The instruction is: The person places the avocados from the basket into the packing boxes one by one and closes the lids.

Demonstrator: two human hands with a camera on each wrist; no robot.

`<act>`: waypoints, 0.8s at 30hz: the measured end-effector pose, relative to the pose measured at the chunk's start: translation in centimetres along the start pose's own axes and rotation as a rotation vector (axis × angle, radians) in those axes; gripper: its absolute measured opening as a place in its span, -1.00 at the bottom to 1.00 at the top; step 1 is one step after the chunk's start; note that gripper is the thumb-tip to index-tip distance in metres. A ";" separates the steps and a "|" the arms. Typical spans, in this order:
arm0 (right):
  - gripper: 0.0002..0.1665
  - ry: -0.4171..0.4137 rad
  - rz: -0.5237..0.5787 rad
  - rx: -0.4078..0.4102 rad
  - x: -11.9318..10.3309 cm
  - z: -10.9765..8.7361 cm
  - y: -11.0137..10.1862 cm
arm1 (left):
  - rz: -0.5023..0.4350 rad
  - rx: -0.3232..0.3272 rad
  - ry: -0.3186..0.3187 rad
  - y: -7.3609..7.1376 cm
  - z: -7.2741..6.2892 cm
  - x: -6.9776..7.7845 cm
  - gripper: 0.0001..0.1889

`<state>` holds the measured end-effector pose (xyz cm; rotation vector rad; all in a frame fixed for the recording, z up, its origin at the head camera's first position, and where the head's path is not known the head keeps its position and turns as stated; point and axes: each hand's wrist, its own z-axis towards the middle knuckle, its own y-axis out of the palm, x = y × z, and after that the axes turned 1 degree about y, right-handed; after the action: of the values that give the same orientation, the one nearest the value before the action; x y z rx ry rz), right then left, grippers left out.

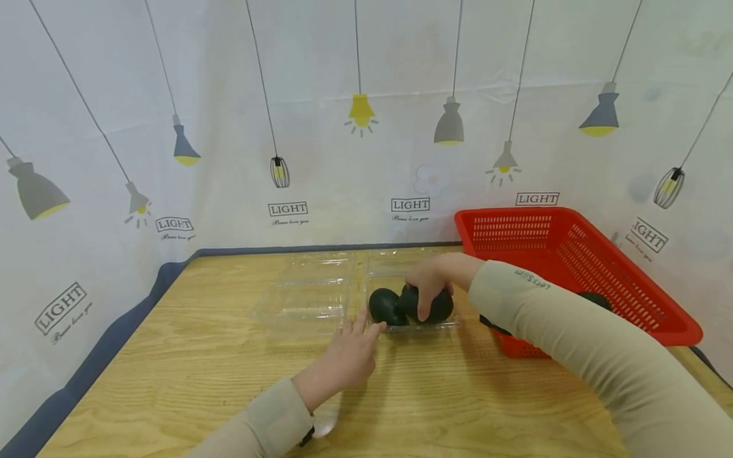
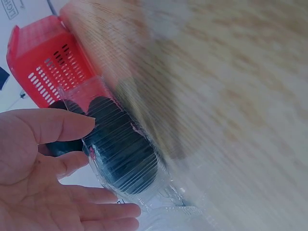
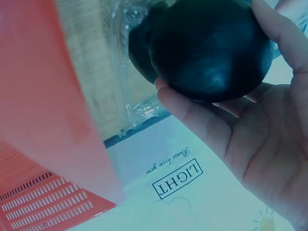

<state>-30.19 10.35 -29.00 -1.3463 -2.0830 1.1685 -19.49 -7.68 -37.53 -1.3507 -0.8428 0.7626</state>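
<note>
My right hand [image 1: 429, 280] grips a dark green avocado [image 1: 438, 308], fingers and thumb curled around its sides. In the right wrist view the held avocado [image 3: 211, 53] looks smooth and glossy, overlapping another one behind it. A second avocado [image 1: 385, 305] lies to its left in the clear plastic clamshell [image 1: 412, 327]. At the clamshell's near left corner, my left hand [image 1: 346, 353] touches the edge with extended fingers. The left wrist view shows an avocado [image 2: 122, 149] through the ribbed plastic wall, with the left thumb and index fingertip right at the rim.
The clamshell's transparent lid [image 1: 312, 296] lies folded open to the left on the wooden table [image 1: 189, 356]. A red perforated basket [image 1: 676, 324] stands at the right, with a dark green avocado [image 1: 595, 300] inside, partly behind the right sleeve. A lamp-printed curtain [image 1: 229, 127] hangs behind.
</note>
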 end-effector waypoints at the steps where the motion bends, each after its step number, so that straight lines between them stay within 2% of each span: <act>1: -0.43 0.004 -0.012 0.002 -0.1 0.0 0.1 | -0.001 -0.002 0.000 -0.1 0.0 0.0 -0.44; 6: -0.39 0.000 -0.054 0.004 -0.2 -0.3 0.3 | -0.004 -0.016 -0.004 -0.1 -0.1 0.1 -0.44; 14: -0.42 -0.047 -0.084 -0.068 -0.1 -0.8 -0.3 | -0.008 0.004 0.018 -0.1 -0.1 -0.1 -0.45; 24: -0.39 0.073 -0.080 -0.077 -1.2 -0.7 0.1 | -0.011 -0.008 0.014 0.0 0.0 -0.1 -0.45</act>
<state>-29.07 9.66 -28.58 -1.3061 -2.1288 1.0014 -19.54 -7.77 -37.50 -1.3562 -0.8423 0.7410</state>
